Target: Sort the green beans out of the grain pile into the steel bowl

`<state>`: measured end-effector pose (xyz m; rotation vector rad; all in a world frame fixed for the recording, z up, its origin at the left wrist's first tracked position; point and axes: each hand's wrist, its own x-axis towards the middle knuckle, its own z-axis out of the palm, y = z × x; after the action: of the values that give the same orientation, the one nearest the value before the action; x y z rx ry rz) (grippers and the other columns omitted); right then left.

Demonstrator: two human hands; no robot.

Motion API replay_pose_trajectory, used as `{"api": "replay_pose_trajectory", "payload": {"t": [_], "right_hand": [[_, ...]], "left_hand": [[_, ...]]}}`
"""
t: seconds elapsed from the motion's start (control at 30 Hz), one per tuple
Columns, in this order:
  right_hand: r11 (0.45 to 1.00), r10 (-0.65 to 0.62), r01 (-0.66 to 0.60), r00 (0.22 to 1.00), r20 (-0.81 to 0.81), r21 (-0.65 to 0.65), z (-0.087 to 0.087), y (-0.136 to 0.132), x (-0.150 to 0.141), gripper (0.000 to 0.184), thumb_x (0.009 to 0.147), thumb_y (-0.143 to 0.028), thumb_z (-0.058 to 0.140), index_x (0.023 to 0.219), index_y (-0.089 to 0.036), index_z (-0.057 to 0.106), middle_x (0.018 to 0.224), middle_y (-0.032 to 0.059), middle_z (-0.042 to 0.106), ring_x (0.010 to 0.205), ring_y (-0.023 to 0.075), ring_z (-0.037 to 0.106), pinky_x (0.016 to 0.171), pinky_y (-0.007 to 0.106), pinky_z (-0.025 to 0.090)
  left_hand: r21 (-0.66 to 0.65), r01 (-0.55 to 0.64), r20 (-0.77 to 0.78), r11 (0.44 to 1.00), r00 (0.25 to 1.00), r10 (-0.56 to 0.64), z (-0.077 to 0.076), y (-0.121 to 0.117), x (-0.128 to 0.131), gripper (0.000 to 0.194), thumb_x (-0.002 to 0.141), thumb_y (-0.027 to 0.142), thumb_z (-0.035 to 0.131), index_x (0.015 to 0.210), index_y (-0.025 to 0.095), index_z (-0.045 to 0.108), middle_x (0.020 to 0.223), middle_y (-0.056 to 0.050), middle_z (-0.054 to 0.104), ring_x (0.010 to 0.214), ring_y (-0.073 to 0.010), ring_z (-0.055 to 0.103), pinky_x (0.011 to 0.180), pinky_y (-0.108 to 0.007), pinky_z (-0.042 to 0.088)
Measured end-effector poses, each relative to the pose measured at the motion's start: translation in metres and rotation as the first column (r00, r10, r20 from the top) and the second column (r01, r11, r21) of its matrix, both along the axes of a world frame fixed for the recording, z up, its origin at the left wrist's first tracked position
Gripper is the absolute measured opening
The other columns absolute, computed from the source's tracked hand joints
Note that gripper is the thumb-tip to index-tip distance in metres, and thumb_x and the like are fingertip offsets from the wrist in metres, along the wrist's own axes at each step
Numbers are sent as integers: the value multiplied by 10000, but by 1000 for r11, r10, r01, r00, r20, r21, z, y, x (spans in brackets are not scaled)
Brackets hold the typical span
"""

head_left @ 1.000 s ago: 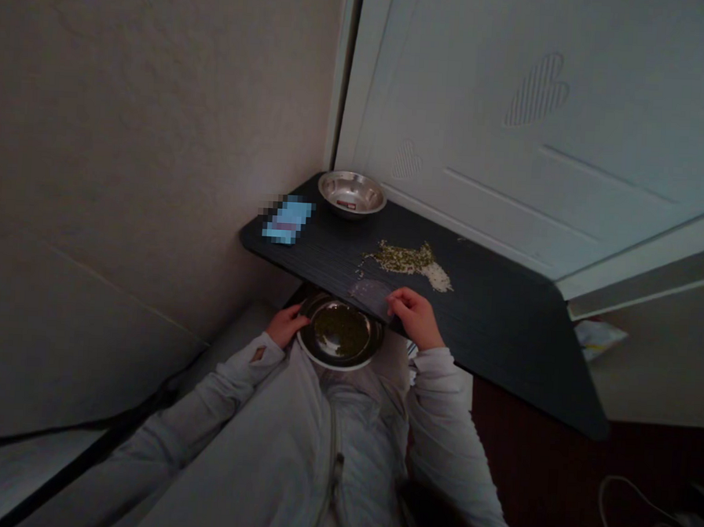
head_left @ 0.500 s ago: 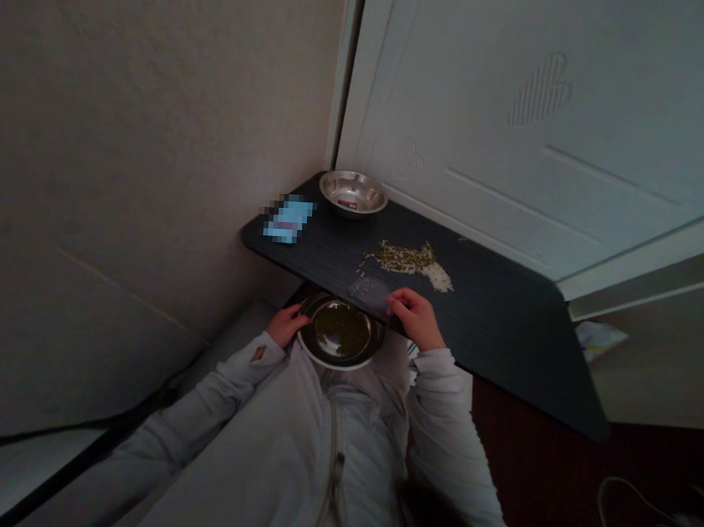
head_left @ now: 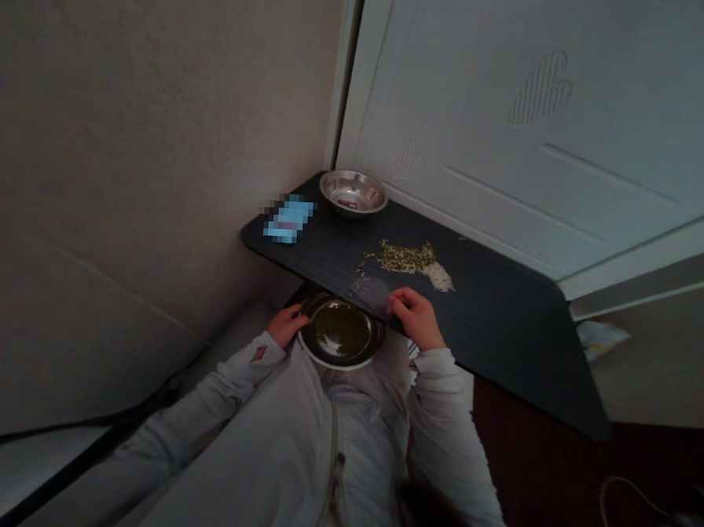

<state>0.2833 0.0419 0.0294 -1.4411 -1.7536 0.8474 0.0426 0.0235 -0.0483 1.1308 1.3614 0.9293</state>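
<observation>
My left hand (head_left: 287,324) grips the rim of a steel bowl (head_left: 340,334) of green grains, held just below the near edge of the dark table (head_left: 502,318). My right hand (head_left: 415,317) pinches a clear flat plastic piece (head_left: 374,293) that rests on the table edge above the bowl. Beyond it lies a spread pile of green grains (head_left: 404,257) with a small heap of white grains (head_left: 438,277) at its right end.
An empty steel bowl (head_left: 352,193) stands at the table's far corner beside a blue packet (head_left: 288,218). A wall is on the left and a white door behind the table. Cables (head_left: 640,507) lie on the floor at lower right.
</observation>
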Motion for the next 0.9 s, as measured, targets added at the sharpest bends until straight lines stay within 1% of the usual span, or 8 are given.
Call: {"api": "replay_pose_trajectory", "payload": {"t": [0.07, 0.17, 0.33, 0.43, 0.67, 0.77, 0.9], "right_hand": [[1000, 19, -19, 1000, -14, 0, 1, -1, 0, 151, 680, -305, 452, 656, -170, 514, 540, -23, 524, 524, 91, 475, 537, 203, 355], [999, 35, -35, 999, 9, 3, 1, -1, 1, 164, 682, -318, 456, 666, -169, 522, 543, -21, 531, 519, 91, 473, 535, 204, 352], [999, 51, -51, 998, 32, 4, 0, 0, 1, 177, 683, -327, 453, 678, -169, 532, 550, -19, 546, 519, 91, 482, 544, 205, 359], [999, 52, -53, 998, 43, 14, -1, 0, 1, 187, 684, -333, 448, 675, -169, 537, 549, -17, 550, 517, 92, 485, 537, 205, 359], [999, 35, -36, 998, 53, 12, -2, 1, 0, 188, 682, -336, 448, 672, -170, 537, 551, -15, 550, 519, 93, 485, 536, 207, 359], [999, 37, -38, 998, 47, 8, -3, 0, 0, 183, 680, -331, 449, 669, -171, 536, 546, -16, 547, 521, 92, 483, 527, 204, 356], [997, 73, -73, 996, 45, -9, -2, 0, 0, 183, 679, -329, 450, 676, -170, 539, 547, -16, 551, 517, 91, 484, 525, 204, 357]], "left_hand": [[7, 8, -3, 1000, 1000, -8, -1, 0, -1, 401, 527, 276, 520, 888, 119, 597, 708, -2, 639, 713, -190, 556, 676, -290, 408], [14, 7, -11, 1000, 1000, -7, -3, 1, -2, 411, 532, 280, 518, 901, 116, 594, 724, -6, 640, 719, -191, 557, 675, -288, 409], [10, -2, -31, 1000, 1000, 2, -1, 1, -1, 415, 525, 277, 519, 899, 117, 598, 715, -5, 642, 709, -190, 560, 672, -285, 409], [1, -9, -12, 1000, 1000, 9, 0, 1, 0, 422, 524, 281, 517, 906, 118, 594, 725, -4, 641, 703, -186, 559, 668, -281, 410], [-1, 0, -26, 1000, 1000, 0, -3, 1, -1, 411, 531, 279, 519, 905, 125, 591, 732, -6, 640, 709, -187, 558, 664, -284, 411], [0, -10, -17, 1000, 1000, 10, -2, 1, 0, 389, 529, 282, 517, 875, 125, 599, 726, -4, 639, 711, -187, 557, 668, -284, 410], [-5, -21, -29, 1000, 999, 20, -1, 1, 0, 346, 513, 275, 527, 813, 125, 612, 710, -2, 637, 711, -189, 556, 680, -288, 406]]}}
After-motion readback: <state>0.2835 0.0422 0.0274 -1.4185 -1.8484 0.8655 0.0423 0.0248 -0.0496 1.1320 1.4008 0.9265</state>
